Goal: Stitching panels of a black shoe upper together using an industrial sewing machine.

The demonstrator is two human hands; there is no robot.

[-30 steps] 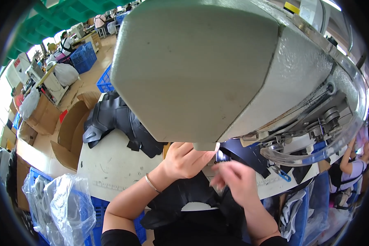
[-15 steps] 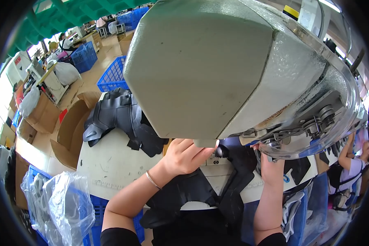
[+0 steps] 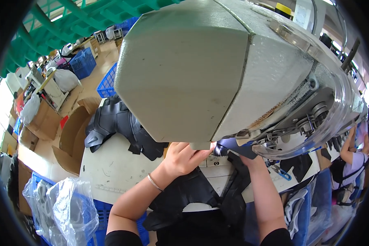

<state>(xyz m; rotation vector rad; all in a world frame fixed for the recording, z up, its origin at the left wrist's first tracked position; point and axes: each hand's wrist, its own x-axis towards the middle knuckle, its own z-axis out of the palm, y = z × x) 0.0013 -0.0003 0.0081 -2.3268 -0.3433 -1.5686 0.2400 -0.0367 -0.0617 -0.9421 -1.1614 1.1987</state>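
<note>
A large grey sewing machine head hangs over the work and hides part of both hands. Beneath its lower edge, my left hand is closed, thumb and fingers pinched at the edge of a black leather-like piece. The fingertips themselves are partly covered. That piece drapes over the table's front edge toward my lap, and a strip of it runs between my hands. My right hand reaches under the machine beside the strip; its fingers are hidden. Blue-handled snips lie to the right of my right wrist.
More black shaped pieces are heaped at the table's left, others at its right. A clear plastic guard curves around the machine's right side. Plastic-wrapped grey pieces fill a blue crate at lower left. A co-worker sits far right.
The view has shifted slightly. My right hand has moved left and farther in under the machine, nearer my left hand. The snips now show more. My left hand keeps its pinch.
</note>
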